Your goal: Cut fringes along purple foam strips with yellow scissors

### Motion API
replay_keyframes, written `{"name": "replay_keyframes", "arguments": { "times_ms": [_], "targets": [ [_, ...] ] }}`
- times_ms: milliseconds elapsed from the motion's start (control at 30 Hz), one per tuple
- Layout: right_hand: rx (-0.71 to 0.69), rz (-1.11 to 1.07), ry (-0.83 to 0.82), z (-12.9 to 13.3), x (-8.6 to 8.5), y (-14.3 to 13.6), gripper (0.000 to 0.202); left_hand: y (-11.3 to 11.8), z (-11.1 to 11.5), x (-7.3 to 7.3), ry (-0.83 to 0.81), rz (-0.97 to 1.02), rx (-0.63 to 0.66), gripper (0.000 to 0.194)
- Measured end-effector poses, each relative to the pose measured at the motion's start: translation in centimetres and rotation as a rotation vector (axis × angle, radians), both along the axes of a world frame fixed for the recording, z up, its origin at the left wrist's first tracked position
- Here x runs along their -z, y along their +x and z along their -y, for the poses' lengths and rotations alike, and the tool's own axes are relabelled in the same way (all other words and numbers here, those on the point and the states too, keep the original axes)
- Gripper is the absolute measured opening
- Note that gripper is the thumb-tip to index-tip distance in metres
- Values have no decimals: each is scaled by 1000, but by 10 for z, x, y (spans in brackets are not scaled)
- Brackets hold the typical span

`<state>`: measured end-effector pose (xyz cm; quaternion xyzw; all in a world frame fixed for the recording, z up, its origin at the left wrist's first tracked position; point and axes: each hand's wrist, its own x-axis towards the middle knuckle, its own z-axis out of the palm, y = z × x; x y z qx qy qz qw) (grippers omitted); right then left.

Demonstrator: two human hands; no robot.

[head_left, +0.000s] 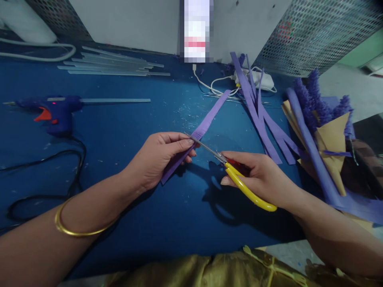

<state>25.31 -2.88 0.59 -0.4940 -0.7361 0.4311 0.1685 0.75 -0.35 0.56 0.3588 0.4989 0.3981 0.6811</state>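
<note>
Head view, and from where I stand the purple strip point(213, 115) lies slantwise over the middle of the blue table point(143, 243), one end toward the far edge, the other toward the near edge. The left hand point(166, 153) is nearer it, pinching it between thumb and fingertips. The scissors point(253, 193) come in from the right, their slim blades lying across its long axis just beside that thumb tip; how far the blades are parted, I can't tell. The right hand point(265, 171) has its fingers wrapped round the glossy yellow handles.

The strip looks matte and finely creased, like crepe paper. More flat purple strips point(251, 93) fan out toward the right edge, beside fluffy purple flowers point(314, 99) and stiff brown paper point(332, 139). Slender translucent sticks point(119, 67) lie by the far edge, a blue glue gun point(61, 115) toward the left edge.
</note>
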Motion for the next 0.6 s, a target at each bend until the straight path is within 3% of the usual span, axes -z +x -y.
{"name": "replay_keyframes", "arguments": {
  "times_ms": [433,600],
  "targets": [
    [6,-11,-14,-1,-2,-2,38,1,1,0,-15,-3,-5,9],
    [-10,-61,-94,-2,-6,-4,32,0,-1,0,-23,25,11,8]
  ]
}}
